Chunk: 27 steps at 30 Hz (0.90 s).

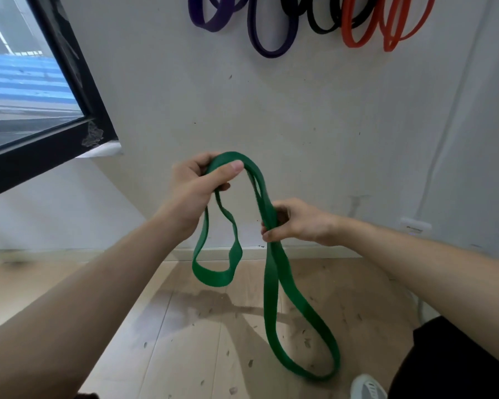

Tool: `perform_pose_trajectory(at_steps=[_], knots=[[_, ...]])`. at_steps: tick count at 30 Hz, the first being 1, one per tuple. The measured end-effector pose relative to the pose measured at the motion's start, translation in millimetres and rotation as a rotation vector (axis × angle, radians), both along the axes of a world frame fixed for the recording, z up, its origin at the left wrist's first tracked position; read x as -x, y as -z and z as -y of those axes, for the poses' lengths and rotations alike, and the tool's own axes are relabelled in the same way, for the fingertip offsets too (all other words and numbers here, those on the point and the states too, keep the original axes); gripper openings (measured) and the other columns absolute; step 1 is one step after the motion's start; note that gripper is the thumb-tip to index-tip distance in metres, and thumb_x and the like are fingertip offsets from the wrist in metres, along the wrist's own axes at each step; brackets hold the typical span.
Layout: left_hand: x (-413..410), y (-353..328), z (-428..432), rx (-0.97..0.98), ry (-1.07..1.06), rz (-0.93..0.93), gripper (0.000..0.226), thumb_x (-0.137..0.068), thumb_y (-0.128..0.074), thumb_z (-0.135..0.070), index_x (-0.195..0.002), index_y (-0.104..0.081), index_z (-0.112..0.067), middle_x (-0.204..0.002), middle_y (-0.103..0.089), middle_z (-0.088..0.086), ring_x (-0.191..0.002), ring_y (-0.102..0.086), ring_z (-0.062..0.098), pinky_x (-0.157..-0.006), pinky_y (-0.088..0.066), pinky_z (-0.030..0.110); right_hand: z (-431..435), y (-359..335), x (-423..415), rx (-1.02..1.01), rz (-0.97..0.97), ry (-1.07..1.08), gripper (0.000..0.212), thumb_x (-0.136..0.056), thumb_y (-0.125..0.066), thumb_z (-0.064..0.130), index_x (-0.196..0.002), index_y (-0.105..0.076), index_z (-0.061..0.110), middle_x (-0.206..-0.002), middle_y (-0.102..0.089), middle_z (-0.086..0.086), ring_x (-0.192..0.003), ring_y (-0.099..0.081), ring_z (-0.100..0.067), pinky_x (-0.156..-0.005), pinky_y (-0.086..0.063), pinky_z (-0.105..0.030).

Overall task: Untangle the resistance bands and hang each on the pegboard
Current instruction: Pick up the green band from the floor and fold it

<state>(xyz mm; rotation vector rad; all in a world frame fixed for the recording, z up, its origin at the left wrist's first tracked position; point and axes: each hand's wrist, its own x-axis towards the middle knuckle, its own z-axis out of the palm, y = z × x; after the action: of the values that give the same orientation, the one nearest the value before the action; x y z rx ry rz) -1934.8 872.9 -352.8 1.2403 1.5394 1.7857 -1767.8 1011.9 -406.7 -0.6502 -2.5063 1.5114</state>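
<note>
While both hands grip, green band (271,283) dangles

The band (271,272) is solid green. At 12 o'clock hang purple bands (271,38), a black band (323,27) and orange-red bands (386,30) on an off-white wall (271,110). The window frame (78,82) at 10 o'clock is black. The floor (185,341) is pale wood planks, speckled with dark marks. At 5 o'clock: black clothing (458,361), grey-white shoe (368,388).
</note>
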Motion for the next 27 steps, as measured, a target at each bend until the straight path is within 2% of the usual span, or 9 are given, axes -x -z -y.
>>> perform_pose_trajectory(at_steps=[3,4,6,10,13,15,19,23,27], knots=[[13.5,-0.7,5.9,-0.011,-0.056,0.021,0.019,-0.084,-0.078,-0.026,-0.098,-0.074,-0.014,-0.076,-0.066,-0.014,-0.077,-0.060,0.007,-0.081,-0.053,0.027,-8.7,-1.7,-1.5,-0.040,0.020,0.029,0.024,-0.084,-0.080,0.014,-0.092,-0.062,0.002,-0.082,-0.054,-0.010,-0.077,-0.056,-0.023,-0.084,-0.050,-0.044],[17.7,0.4,7.7,-0.013,-0.076,0.033,0.015,-0.087,-0.077,-0.024,-0.098,-0.074,-0.014,-0.075,-0.065,-0.014,-0.077,-0.059,0.008,-0.081,-0.052,0.027,-10.4,-4.7,-2.0,-0.052,0.007,0.046,0.023,-0.084,-0.080,0.014,-0.092,-0.062,0.002,-0.082,-0.055,-0.012,-0.077,-0.057,-0.026,-0.084,-0.051,-0.046],[24.6,2.5,11.3,-0.016,-0.105,0.056,0.011,-0.090,-0.073,-0.023,-0.097,-0.074,-0.014,-0.074,-0.062,-0.012,-0.076,-0.057,0.011,-0.081,-0.052,0.029,-12.5,-12.3,-4.8,-0.064,-0.050,0.083,0.022,-0.084,-0.079,0.011,-0.100,-0.066,0.002,-0.093,-0.065,-0.024,-0.088,-0.066,-0.038,-0.091,-0.055,-0.050],[43.7,10.0,19.6,0.038,-0.112,0.033,0.018,-0.090,-0.073,-0.027,-0.100,-0.074,-0.011,-0.077,-0.057,-0.003,-0.073,-0.056,0.015,-0.086,-0.050,0.036,-13.6,-28.7,-15.5,-0.043,-0.204,0.162,0.029,-0.085,-0.076,0.004,-0.112,-0.068,0.010,-0.104,-0.073,-0.020,-0.100,-0.071,-0.033,-0.097,-0.057,-0.045],[52.7,16.8,24.9,0.145,-0.065,-0.025,0.042,-0.075,-0.081,-0.039,-0.103,-0.075,-0.009,-0.079,-0.061,-0.002,-0.076,-0.059,0.014,-0.088,-0.050,0.037,-13.6,-38.5,-21.4,-0.058,-0.318,0.211,0.028,-0.086,-0.076,0.007,-0.112,-0.069,0.013,-0.105,-0.072,-0.022,-0.100,-0.071,-0.034,-0.099,-0.055,-0.048],[53.1,21.0,26.1,0.225,-0.017,-0.075,0.045,-0.068,-0.083,-0.041,-0.102,-0.075,-0.011,-0.077,-0.065,-0.006,-0.076,-0.062,0.010,-0.087,-0.052,0.033,-12.3,-44.7,-23.8,-0.072,-0.407,0.243,0.026,-0.088,-0.075,0.010,-0.113,-0.071,0.015,-0.105,-0.072,-0.020,-0.101,-0.070,-0.034,-0.100,-0.054,-0.049],[47.1,28.0,23.9,0.342,0.072,-0.180,0.056,-0.053,-0.088,-0.052,-0.096,-0.075,-0.019,-0.083,-0.070,-0.003,-0.082,-0.066,0.013,-0.089,-0.054,0.033,-5.2,-55.8,-25.5,-0.071,-0.531,0.246,0.029,-0.090,-0.072,0.008,-0.118,-0.070,0.014,-0.099,-0.074,-0.001,-0.095,-0.069,-0.016,-0.099,-0.056,-0.041],[28.3,22.4,14.6,0.319,0.152,-0.186,0.051,-0.060,-0.087,-0.045,-0.100,-0.074,-0.017,-0.087,-0.073,0.000,-0.087,-0.070,0.014,-0.085,-0.055,0.028,6.9,-59.7,-22.2,-0.164,-0.494,0.185,0.041,-0.087,-0.076,0.011,-0.126,-0.064,0.014,-0.103,-0.074,-0.010,-0.096,-0.070,-0.016,-0.092,-0.057,-0.036],[1.7,15.8,6.1,0.243,0.250,-0.174,0.039,-0.070,-0.089,-0.031,-0.100,-0.072,-0.013,-0.082,-0.072,-0.007,-0.081,-0.068,0.009,-0.077,-0.054,0.023,19.9,-56.7,-14.2,-0.277,-0.396,0.085,0.050,-0.083,-0.081,0.014,-0.127,-0.059,0.012,-0.100,-0.073,-0.012,-0.092,-0.071,-0.020,-0.089,-0.058,-0.041]])
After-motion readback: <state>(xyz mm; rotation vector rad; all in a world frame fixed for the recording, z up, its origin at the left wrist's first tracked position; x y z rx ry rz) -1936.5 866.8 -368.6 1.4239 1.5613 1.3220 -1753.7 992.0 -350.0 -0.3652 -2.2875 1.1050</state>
